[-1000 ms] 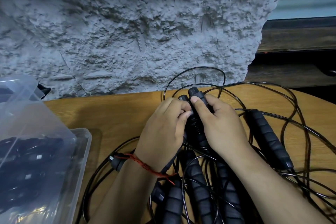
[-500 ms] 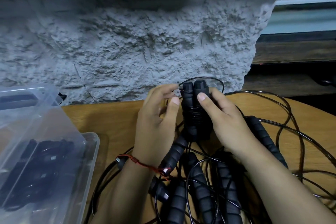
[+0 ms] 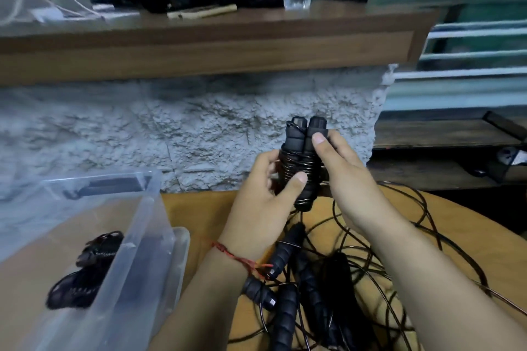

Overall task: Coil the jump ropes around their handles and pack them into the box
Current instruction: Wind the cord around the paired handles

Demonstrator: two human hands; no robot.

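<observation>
head view | left hand (image 3: 258,208) and right hand (image 3: 346,179) both closed around an upright pair of black foam handles wound with thin black rope (image 3: 302,164), lifted above the round wooden table (image 3: 199,211) | clear plastic box (image 3: 142,236) at 8 o'clock, coiled black bundles (image 3: 85,268) inside | loose black ropes and handles (image 3: 313,279) heaped at 6 o'clock

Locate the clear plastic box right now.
Head view, lower left: the clear plastic box sits on the table's left side, left of the left hand, with coiled ropes already inside.
</observation>
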